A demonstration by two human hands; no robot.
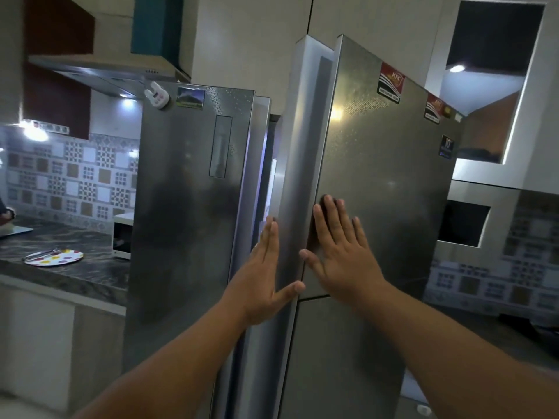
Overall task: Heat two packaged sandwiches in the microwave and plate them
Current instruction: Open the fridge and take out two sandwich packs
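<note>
As the fridge's right door (384, 176) stands ajar, both hands press flat.
Left hand (266, 273) and right hand (341, 252), fingers spread, grip nothing, seemingly steering it.

Patterned tile backsplash (75, 176), dark marbled counter (69, 267), steel range hood (99, 74), possibly beige cabinets (251, 40)
</note>
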